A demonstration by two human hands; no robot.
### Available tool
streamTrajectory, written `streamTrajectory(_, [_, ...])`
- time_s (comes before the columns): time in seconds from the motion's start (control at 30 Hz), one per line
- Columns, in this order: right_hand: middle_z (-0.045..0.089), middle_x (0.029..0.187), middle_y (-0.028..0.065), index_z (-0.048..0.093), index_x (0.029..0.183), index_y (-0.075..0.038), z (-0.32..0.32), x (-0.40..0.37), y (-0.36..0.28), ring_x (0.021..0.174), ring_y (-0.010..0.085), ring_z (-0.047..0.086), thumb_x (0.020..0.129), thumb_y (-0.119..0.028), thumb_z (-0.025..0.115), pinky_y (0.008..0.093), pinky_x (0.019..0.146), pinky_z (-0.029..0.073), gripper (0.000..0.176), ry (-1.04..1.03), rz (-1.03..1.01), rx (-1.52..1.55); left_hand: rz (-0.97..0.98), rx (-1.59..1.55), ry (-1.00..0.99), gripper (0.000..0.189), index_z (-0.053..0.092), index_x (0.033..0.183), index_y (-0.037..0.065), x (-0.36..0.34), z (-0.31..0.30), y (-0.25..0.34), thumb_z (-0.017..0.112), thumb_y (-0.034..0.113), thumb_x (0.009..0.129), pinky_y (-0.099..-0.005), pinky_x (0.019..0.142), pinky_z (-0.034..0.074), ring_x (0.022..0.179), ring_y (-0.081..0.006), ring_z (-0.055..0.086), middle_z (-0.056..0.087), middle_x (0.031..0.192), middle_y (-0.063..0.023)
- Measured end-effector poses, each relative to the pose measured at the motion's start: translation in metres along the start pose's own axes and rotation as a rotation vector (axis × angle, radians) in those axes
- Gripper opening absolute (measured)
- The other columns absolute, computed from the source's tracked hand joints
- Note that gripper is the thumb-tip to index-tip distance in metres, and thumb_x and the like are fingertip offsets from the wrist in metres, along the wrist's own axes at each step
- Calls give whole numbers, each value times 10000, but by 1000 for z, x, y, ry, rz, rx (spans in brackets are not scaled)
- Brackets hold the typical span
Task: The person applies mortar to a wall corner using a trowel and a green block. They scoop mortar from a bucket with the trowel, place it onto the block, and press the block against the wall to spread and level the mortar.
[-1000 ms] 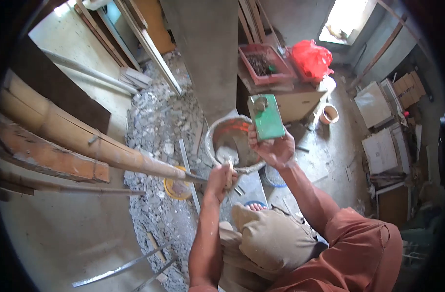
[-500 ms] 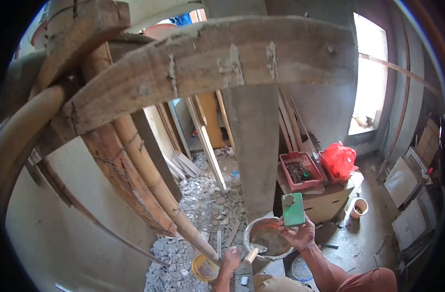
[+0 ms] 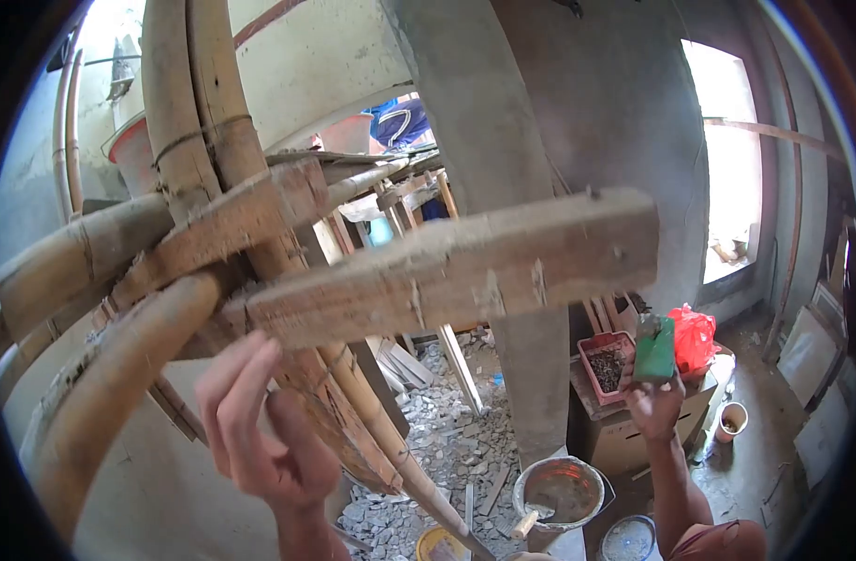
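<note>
My left hand (image 3: 264,421) is raised at the left, empty, its fingers loosely bent and the thumb apart. Its fingertips overlap the lower edge of a rough wooden plank (image 3: 456,271) that crosses the view at an angle. Farther right, my right hand (image 3: 654,411) holds up a green plastering float (image 3: 654,353) from below, its handle hidden. A patch of grey mortar (image 3: 652,325) lies on the float's upper part. Below stands a bucket of mortar (image 3: 564,491), with a trowel (image 3: 526,522) resting in it, wooden handle over the rim.
Bamboo poles (image 3: 203,103) tied to timber form scaffolding at the left. Broken rubble (image 3: 447,425) covers the floor beyond the bucket. A pink crate (image 3: 601,351) and a red plastic bag (image 3: 695,338) sit on a cabinet. A yellow bucket (image 3: 442,542) stands low in front.
My left hand has risen from beside the mortar bucket to the plank. My right hand has lifted the float up and to the right. The view has tilted upward.
</note>
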State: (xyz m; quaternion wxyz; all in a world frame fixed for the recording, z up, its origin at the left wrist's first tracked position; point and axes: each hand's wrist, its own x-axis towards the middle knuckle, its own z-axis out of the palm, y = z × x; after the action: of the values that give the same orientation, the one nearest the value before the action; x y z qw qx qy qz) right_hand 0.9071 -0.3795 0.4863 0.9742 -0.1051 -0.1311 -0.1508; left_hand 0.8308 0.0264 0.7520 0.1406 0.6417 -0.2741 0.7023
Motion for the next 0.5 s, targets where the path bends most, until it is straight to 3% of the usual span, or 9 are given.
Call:
streamTrajectory(0.1, [592,1244,216,553,1300,27,42,30,-22,1000,317,599,1003,-360,496,428,855,485,492,-96,-86,-3,126,4,-27,269,640,1144,-61,47,35,-10,560,55,915,-421,859,498,970,-326,644,672,1056,-177])
streamTrajectory(0.17, [589,1282,219,575,1289,11,87,42,-36,1052,322,600,1001,-332,512,438,899,476,452,-148,-93,-11,90,78,-141,308,692,1123,-1,61,59,-15,557,212,948,-409,929,413,1025,-291,573,677,1082,-112])
streamTrajectory(0.2, [589,1282,219,575,1289,11,106,51,-42,1052,322,600,1001,-332,512,438,899,476,452,-140,-96,-20,82,70,-145,308,692,1123,-1,63,63,-14,557,212,948,-409,929,413,1025,-291,573,677,1082,-112])
streamTrajectory(0.27, [583,1270,227,559,1312,2,139,62,-54,1058,318,590,999,-320,516,442,906,476,451,-191,-170,-149,-82,64,-206,355,746,1052,69,53,58,-9,518,328,967,-385,953,344,1034,-251,489,674,1138,-52])
streamTrajectory(0.4, [498,1343,225,465,1410,11,196,80,-67,1103,328,557,960,-272,566,439,953,474,542,-282,-37,-106,-101,113,-262,370,784,981,111,35,48,-5,520,369,962,-365,947,332,1020,-220,427,659,1188,-4])
streamTrajectory(0.47, [509,1327,227,488,1397,-2,222,87,-70,1094,326,557,960,-287,570,433,938,472,528,-268,-29,-124,-63,158,-410,347,719,1168,68,34,39,0,558,295,961,-398,974,367,1029,-234,496,626,1228,-71])
streamTrajectory(0.5, [520,1312,229,511,1383,-14,235,90,-70,1085,323,557,960,-301,574,426,923,471,515,-260,-19,-127,-79,152,-414,347,719,1168,68,44,34,4,558,295,961,-398,974,367,1029,-234,496,626,1228,-71])
